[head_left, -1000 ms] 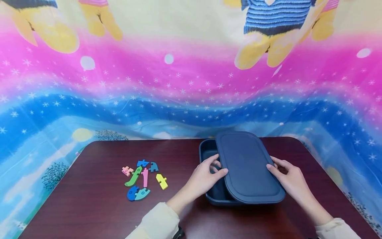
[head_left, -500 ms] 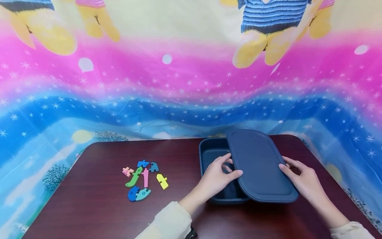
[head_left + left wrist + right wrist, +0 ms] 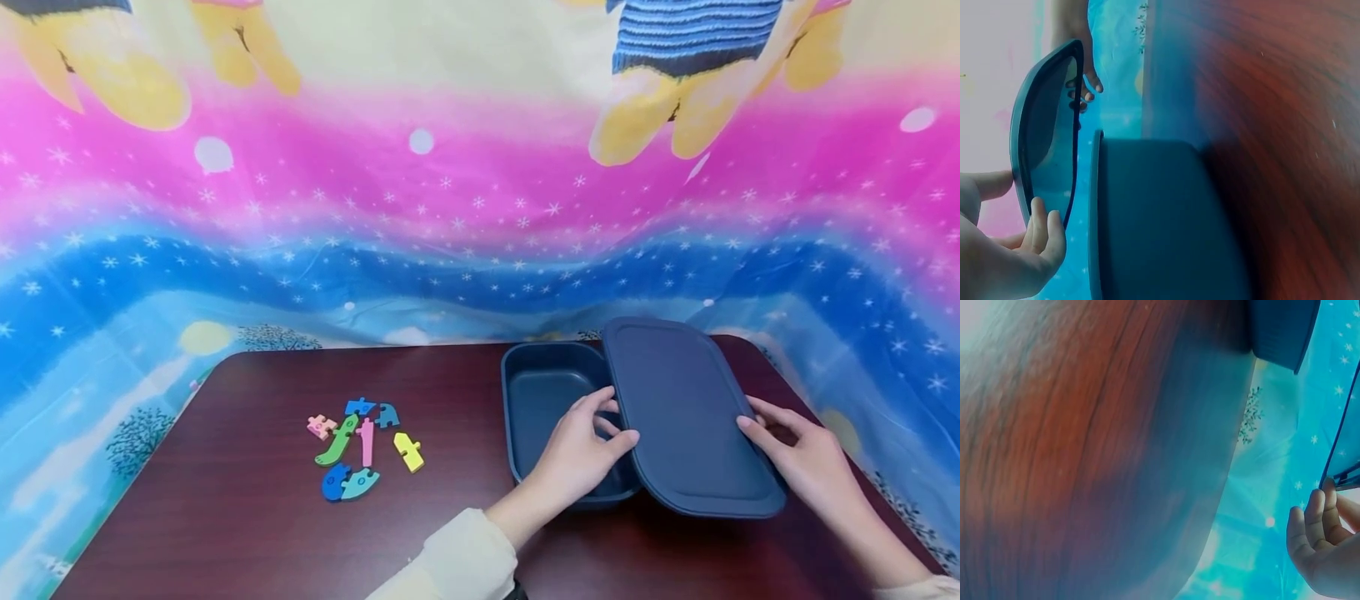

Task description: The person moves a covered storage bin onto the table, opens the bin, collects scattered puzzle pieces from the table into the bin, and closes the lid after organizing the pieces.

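Between my two hands is a dark blue rounded lid (image 3: 693, 417), held above the right part of a matching box (image 3: 540, 392). The left hand (image 3: 581, 446) pinches the lid's left edge, thumb on top and fingers beneath. At the opposite edge, my right hand (image 3: 806, 454) grips the lid in the same way. In the left wrist view the lid (image 3: 1047, 125) is clear of the box wall (image 3: 1160, 219), with a gap between them. The box stands on the table, and the visible left part of its inside shows only a bare floor; the lid hides the rest.
Several colourful puzzle pieces lie left of the box, among them a green one (image 3: 339, 442), a pink one (image 3: 366, 442) and a yellow one (image 3: 408, 452). The dark red table (image 3: 225, 467) ends at a printed cloth backdrop (image 3: 450, 250).
Both hands have carried the lid to the right, uncovering more of the box's inside. The box and the puzzle pieces have stayed where they were.
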`<control>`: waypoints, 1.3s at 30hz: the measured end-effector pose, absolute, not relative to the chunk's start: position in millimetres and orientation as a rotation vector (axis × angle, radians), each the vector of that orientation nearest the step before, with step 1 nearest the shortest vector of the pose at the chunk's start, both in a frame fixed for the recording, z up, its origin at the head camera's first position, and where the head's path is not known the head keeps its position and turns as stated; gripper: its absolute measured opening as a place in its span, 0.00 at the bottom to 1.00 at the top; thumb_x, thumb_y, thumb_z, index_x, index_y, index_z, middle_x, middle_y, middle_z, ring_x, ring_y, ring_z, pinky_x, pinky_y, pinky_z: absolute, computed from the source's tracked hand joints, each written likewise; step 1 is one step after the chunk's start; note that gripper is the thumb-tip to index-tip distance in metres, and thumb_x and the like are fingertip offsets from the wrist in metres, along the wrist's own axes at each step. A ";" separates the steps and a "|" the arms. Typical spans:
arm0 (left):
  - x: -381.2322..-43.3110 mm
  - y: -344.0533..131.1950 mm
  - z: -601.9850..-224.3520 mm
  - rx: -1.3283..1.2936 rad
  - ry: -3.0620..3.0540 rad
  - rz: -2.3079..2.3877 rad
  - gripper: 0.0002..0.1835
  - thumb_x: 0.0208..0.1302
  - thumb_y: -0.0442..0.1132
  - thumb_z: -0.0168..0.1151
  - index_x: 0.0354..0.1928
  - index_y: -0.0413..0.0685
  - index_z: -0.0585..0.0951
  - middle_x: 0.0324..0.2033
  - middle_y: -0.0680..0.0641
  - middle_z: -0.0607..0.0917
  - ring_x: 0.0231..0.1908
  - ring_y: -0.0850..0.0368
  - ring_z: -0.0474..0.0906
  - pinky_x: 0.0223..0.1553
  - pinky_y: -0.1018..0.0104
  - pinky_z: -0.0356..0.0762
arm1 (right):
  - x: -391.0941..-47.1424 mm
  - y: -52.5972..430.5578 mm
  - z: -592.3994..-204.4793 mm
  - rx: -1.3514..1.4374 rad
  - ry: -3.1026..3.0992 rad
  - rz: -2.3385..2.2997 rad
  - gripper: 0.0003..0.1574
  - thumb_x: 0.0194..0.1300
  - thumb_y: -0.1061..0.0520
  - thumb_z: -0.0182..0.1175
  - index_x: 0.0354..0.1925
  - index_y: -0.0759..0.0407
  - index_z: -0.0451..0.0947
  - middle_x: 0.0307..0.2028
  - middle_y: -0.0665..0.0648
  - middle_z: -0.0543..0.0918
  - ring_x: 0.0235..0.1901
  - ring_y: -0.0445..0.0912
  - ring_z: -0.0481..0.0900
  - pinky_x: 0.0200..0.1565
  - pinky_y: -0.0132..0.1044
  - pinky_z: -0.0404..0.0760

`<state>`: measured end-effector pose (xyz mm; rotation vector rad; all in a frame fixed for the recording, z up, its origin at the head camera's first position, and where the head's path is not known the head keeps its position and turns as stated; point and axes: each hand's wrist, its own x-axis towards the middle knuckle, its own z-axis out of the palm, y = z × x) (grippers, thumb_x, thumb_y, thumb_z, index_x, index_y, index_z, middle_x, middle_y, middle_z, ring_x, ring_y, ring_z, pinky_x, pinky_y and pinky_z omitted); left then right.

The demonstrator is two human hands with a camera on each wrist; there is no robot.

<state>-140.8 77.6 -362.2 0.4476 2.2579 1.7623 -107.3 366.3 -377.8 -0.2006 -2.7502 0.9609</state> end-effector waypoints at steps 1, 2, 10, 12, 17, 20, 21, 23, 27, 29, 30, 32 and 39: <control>-140.0 80.7 -362.2 0.439 2.258 1.766 0.32 0.64 0.46 0.69 0.70 0.59 0.70 0.51 0.65 0.77 0.38 0.70 0.77 0.35 0.71 0.78 | -106.9 369.1 -378.0 -0.207 -2.752 0.963 0.38 0.72 0.41 0.58 0.68 0.66 0.69 0.40 0.50 0.77 0.32 0.20 0.66 0.26 0.29 0.71; -139.2 84.1 -362.3 0.435 2.258 1.770 0.32 0.64 0.45 0.69 0.70 0.59 0.70 0.51 0.65 0.77 0.38 0.71 0.77 0.36 0.71 0.78 | -106.4 371.9 -378.1 -0.212 -2.751 0.966 0.39 0.72 0.41 0.58 0.68 0.67 0.69 0.39 0.47 0.77 0.32 0.20 0.67 0.26 0.29 0.71; -132.1 103.5 -359.7 0.455 2.245 1.801 0.33 0.63 0.44 0.70 0.70 0.59 0.70 0.51 0.66 0.76 0.39 0.73 0.76 0.36 0.73 0.77 | -105.3 386.7 -375.0 -0.329 -2.793 0.901 0.41 0.73 0.40 0.54 0.68 0.69 0.66 0.47 0.64 0.78 0.41 0.43 0.76 0.27 0.32 0.71; -130.3 107.2 -359.4 0.452 2.251 1.804 0.33 0.62 0.44 0.71 0.69 0.59 0.71 0.50 0.67 0.76 0.39 0.73 0.76 0.37 0.73 0.77 | -105.4 388.0 -374.8 -0.361 -2.812 0.874 0.42 0.74 0.39 0.52 0.69 0.70 0.65 0.51 0.74 0.75 0.45 0.58 0.75 0.29 0.38 0.75; -125.9 114.8 -360.1 0.433 2.243 1.807 0.34 0.62 0.43 0.71 0.69 0.59 0.71 0.50 0.68 0.75 0.38 0.74 0.76 0.37 0.73 0.76 | -105.5 393.7 -378.9 -0.412 -2.820 0.854 0.43 0.75 0.40 0.50 0.69 0.73 0.62 0.55 0.81 0.70 0.49 0.71 0.71 0.34 0.54 0.77; -124.3 119.2 -360.9 0.422 2.226 1.812 0.35 0.61 0.43 0.71 0.70 0.58 0.70 0.51 0.68 0.75 0.38 0.74 0.76 0.36 0.74 0.76 | -105.8 397.8 -381.9 -0.426 -2.812 0.839 0.43 0.75 0.39 0.50 0.69 0.73 0.63 0.55 0.81 0.69 0.49 0.72 0.70 0.35 0.58 0.76; -123.9 120.8 -361.0 0.417 2.220 1.813 0.35 0.61 0.43 0.72 0.70 0.58 0.70 0.51 0.68 0.75 0.37 0.74 0.76 0.36 0.74 0.77 | -105.9 399.3 -382.8 -0.425 -2.809 0.834 0.43 0.75 0.39 0.50 0.68 0.73 0.63 0.55 0.81 0.69 0.48 0.72 0.71 0.35 0.58 0.76; -123.2 123.9 -361.4 0.406 2.217 1.803 0.37 0.60 0.44 0.72 0.71 0.59 0.68 0.53 0.68 0.74 0.36 0.74 0.75 0.35 0.74 0.77 | -106.1 402.1 -385.0 -0.427 -2.801 0.822 0.42 0.75 0.39 0.50 0.68 0.73 0.64 0.55 0.82 0.69 0.48 0.72 0.71 0.34 0.58 0.76; -119.8 132.4 -362.1 0.381 2.248 1.753 0.40 0.58 0.46 0.74 0.72 0.62 0.67 0.59 0.66 0.71 0.35 0.74 0.75 0.35 0.72 0.77 | -105.6 409.1 -389.9 -0.425 -2.795 0.791 0.42 0.75 0.40 0.50 0.67 0.74 0.65 0.55 0.83 0.69 0.47 0.73 0.72 0.34 0.58 0.76; -117.7 137.0 -362.5 0.369 2.270 1.725 0.40 0.58 0.46 0.74 0.72 0.63 0.67 0.61 0.65 0.70 0.34 0.75 0.75 0.35 0.72 0.77 | -105.4 412.3 -392.1 -0.430 -2.792 0.786 0.42 0.75 0.40 0.51 0.67 0.74 0.65 0.55 0.83 0.69 0.47 0.73 0.73 0.35 0.58 0.76; -116.8 139.2 -362.9 0.363 2.277 1.719 0.40 0.57 0.45 0.74 0.71 0.63 0.67 0.62 0.65 0.70 0.34 0.75 0.75 0.34 0.72 0.77 | -105.1 413.8 -393.2 -0.430 -2.791 0.781 0.42 0.75 0.40 0.51 0.67 0.75 0.65 0.55 0.83 0.69 0.46 0.73 0.73 0.34 0.58 0.76; -115.1 142.9 -363.4 0.353 2.279 1.709 0.40 0.58 0.44 0.74 0.71 0.62 0.67 0.62 0.65 0.70 0.32 0.74 0.74 0.33 0.72 0.76 | -104.7 416.6 -394.7 -0.439 -2.792 0.773 0.42 0.75 0.40 0.51 0.67 0.75 0.64 0.55 0.84 0.69 0.46 0.73 0.74 0.33 0.57 0.76; -108.7 155.3 -367.8 0.338 2.245 1.694 0.39 0.61 0.38 0.71 0.72 0.58 0.66 0.64 0.65 0.68 0.31 0.74 0.72 0.27 0.73 0.73 | -101.1 424.2 -399.4 -0.433 -2.806 0.716 0.40 0.75 0.43 0.53 0.64 0.78 0.66 0.46 0.79 0.74 0.36 0.66 0.77 0.26 0.45 0.75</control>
